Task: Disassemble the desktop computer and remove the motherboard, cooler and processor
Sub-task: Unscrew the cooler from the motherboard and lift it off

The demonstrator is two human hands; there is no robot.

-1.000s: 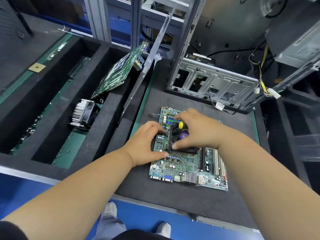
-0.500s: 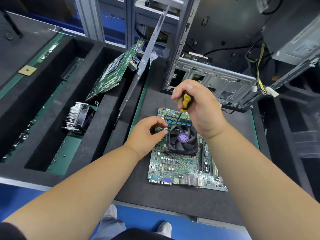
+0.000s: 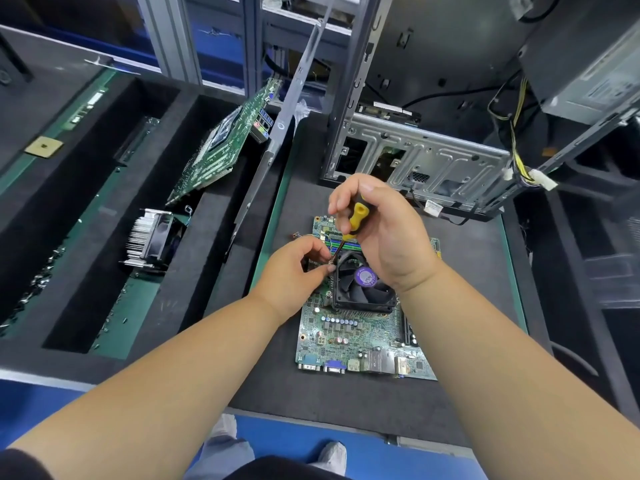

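While the motherboard (image 3: 360,337) is lying flat on the dark foam mat (image 3: 270,382) in front of the opened computer case (image 3: 419,161), its cooler (image 3: 363,289) is being worked on at the far-left corner. The yellow-handled screwdriver (image 3: 356,218) is being gripped by the right hand (image 3: 388,233), fingers curled round the handle, the shaft slanting down toward that corner. The left hand (image 3: 294,275) is being held with thumb and forefinger pinched together at the shaft tip; whether a screw is being held there cannot be told. The board is being judged light, thin, somewhat flexible and fragile, best lifted by its bare edges, away from the rear ports. The cooler is being judged rigid and denser, with thin fins under the fan; hold is best taken on the two opposite sides of the fan frame, and a straight lift is being advised, since the processor is hidden beneath it. Count: one motherboard on the mat, one mounted cooler, one screwdriver, one case. In the foam tray compartments to the left, one second board (image 3: 221,147) is leaning tilted and one loose heatsink with fan (image 3: 152,237) is lying beside it.
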